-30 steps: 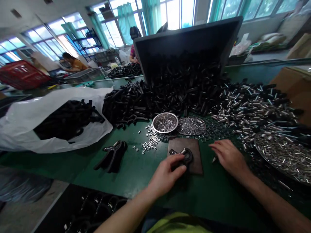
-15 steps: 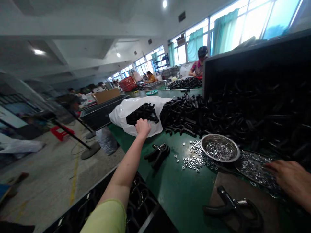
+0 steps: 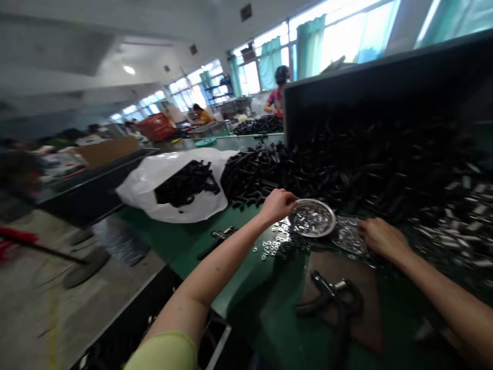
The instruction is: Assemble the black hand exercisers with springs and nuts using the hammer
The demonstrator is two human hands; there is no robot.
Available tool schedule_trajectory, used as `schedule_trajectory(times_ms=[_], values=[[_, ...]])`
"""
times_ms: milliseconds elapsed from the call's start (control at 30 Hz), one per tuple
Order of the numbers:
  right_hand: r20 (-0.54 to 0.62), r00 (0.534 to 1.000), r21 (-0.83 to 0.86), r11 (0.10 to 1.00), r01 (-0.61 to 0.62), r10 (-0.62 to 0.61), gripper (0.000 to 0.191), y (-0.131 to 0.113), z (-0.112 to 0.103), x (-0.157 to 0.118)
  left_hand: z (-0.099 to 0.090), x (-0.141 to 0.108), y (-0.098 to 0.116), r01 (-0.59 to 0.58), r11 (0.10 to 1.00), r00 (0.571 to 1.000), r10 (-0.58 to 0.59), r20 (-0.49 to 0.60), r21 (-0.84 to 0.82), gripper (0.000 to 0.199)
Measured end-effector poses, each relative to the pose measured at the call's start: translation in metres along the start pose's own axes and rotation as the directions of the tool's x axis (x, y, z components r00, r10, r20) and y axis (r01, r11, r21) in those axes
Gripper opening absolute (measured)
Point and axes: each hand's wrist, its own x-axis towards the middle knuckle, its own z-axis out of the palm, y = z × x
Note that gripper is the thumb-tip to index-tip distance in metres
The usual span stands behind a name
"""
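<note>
My left hand [image 3: 278,204] is at the left rim of a round metal bowl [image 3: 333,222] of small shiny metal parts. Its fingers are bent together; whatever they hold is hidden. My right hand [image 3: 381,237] has its curled fingertips down at a flat heap of small metal pieces [image 3: 348,237] beside the bowl; what they pinch cannot be made out. Loose nuts [image 3: 272,247] lie left of the bowl. Nearer me, a black clamp with a spring [image 3: 335,295] rests on a brown board [image 3: 370,313]. Another black clamp [image 3: 219,239] lies partly behind my left forearm.
A white bag [image 3: 134,180] of black parts lies on the green table [image 3: 254,293]. Black parts [image 3: 258,169] pile up before a dark upright panel [image 3: 370,82]. Metal cylinders [image 3: 470,216] are heaped at right. Two people [image 3: 202,117] sit farther back. A dark crate [image 3: 215,344] stands below.
My left hand has moved right, from the white bag's opening to the bowl's rim. My right hand stays at the metal pieces. The view has turned right.
</note>
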Motion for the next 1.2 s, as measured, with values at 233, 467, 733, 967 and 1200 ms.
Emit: schedule_trajectory(times_ms=[233, 467, 733, 967, 1200], values=[[0.086, 0.929, 0.011, 0.932, -0.363, 0.361, 0.017, 0.005, -0.016, -0.005, 0.061, 0.045, 0.083, -0.270, 0.963, 0.944, 0.260, 0.204, 0.020, 0.024], [0.113, 0.915, 0.249, 0.881, -0.402, 0.386, 0.015, 0.004, -0.034, -0.029, 0.106, 0.063, 0.131, -0.316, 0.946, 0.911, 0.279, 0.302, 0.078, 0.019], [0.090, 0.901, 0.402, 0.812, -0.423, 0.424, 0.015, -0.012, -0.041, -0.047, 0.130, 0.068, 0.144, -0.264, 0.955, 0.901, 0.193, 0.388, 0.137, 0.025], [0.191, 0.902, 0.487, 0.760, -0.430, 0.388, 0.014, -0.044, -0.047, -0.071, 0.128, 0.063, 0.142, -0.258, 0.962, 0.882, 0.196, 0.429, 0.090, 0.032], [0.283, 0.945, 0.461, 0.840, -0.285, 0.165, 0.008, -0.075, -0.036, -0.093, 0.126, 0.065, 0.142, -0.265, 0.963, 0.869, 0.217, 0.444, 0.049, 0.029]])
